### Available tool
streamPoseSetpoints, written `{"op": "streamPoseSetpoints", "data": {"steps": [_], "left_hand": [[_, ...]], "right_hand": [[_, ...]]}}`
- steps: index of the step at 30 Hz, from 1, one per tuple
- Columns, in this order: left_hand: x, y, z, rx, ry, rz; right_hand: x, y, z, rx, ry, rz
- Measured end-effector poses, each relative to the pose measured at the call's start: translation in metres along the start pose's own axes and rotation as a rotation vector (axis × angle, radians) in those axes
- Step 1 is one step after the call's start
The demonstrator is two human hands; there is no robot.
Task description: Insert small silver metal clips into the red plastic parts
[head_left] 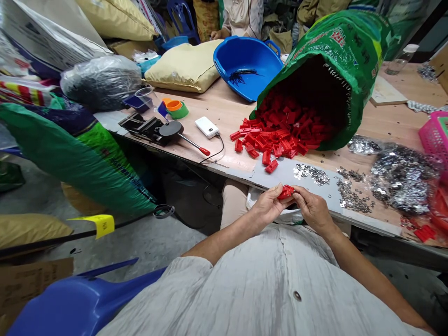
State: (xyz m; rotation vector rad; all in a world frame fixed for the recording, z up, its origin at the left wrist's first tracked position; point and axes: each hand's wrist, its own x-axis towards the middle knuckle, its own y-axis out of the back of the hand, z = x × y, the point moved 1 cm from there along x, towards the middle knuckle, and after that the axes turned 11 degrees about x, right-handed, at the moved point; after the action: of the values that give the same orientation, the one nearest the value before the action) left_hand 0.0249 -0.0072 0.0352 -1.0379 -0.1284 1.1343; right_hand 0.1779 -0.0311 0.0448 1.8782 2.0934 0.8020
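Note:
Close to my body, just off the table's front edge, my left hand grips a small red plastic part between thumb and fingers. My right hand pinches at the right end of the same part; whether a small metal piece is between those fingertips, I cannot tell. Beyond my hands, a heap of like red parts spills from a green woven sack lying on its side. Small silvery metal pieces lie on a grey sheet along the edge, with more pieces to the right.
A blue basin holds thin black pieces. Left of it are a cream sack, a white power bank with a cable, and a black lever tool. On the right are a bag of metal pieces and a pink basket. Another person sits opposite.

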Motion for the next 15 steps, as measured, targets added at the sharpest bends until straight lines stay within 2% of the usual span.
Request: {"op": "streamPoseSetpoints", "data": {"steps": [4, 8, 11, 14, 15], "left_hand": [[-0.002, 0.005, -0.002, 0.009, -0.003, -0.032], [-0.005, 0.025, -0.005, 0.217, 0.004, -0.004], [0.000, 0.052, -0.012, 0.538, -0.023, 0.094], [0.009, 0.078, -0.019, 1.096, -0.103, 0.248], [0.012, 0.084, -0.020, 1.203, -0.123, 0.276]], "right_hand": [[-0.001, -0.004, 0.002, 0.082, -0.029, -0.019], [-0.006, 0.009, 0.016, 0.042, -0.109, -0.006], [-0.010, 0.037, 0.036, -0.073, -0.183, 0.134], [-0.015, 0.072, 0.059, -0.228, -0.216, 0.281], [-0.017, 0.083, 0.066, -0.284, -0.218, 0.305]]}}
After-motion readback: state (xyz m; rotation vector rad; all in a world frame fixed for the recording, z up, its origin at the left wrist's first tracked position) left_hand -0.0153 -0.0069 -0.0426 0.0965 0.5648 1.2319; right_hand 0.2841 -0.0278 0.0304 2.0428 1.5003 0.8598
